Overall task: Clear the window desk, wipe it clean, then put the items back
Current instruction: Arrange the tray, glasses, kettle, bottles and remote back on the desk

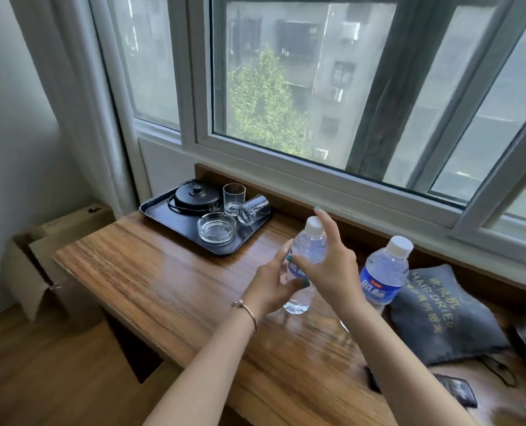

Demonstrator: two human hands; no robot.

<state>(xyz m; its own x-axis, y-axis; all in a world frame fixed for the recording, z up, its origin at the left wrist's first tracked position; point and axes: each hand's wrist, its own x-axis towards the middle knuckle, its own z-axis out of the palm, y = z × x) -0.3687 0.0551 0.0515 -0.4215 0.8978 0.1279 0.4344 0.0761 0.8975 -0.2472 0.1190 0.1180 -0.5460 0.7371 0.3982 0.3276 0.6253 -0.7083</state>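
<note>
A clear water bottle (pixel 310 248) with a white cap and blue label stands slightly tilted on the wooden window desk (pixel 163 272). My left hand (pixel 269 287) grips its lower half from the left. My right hand (pixel 332 267) holds its upper half from the right, thumb across the front and index finger reaching up behind the cap. A second, identical bottle (pixel 384 272) stands upright just to the right, untouched. Beside that one lies a grey hair-drier bag (pixel 443 315).
A black tray (pixel 151 210) at the desk's far left holds a black lidded pot (pixel 197 195), an upright glass (pixel 234 195), a glass on its side (pixel 253 210) and a glass ashtray (pixel 216 230). Cardboard boxes (pixel 40 265) stand on the floor at left. Dark packets (pixel 455 392) lie near right.
</note>
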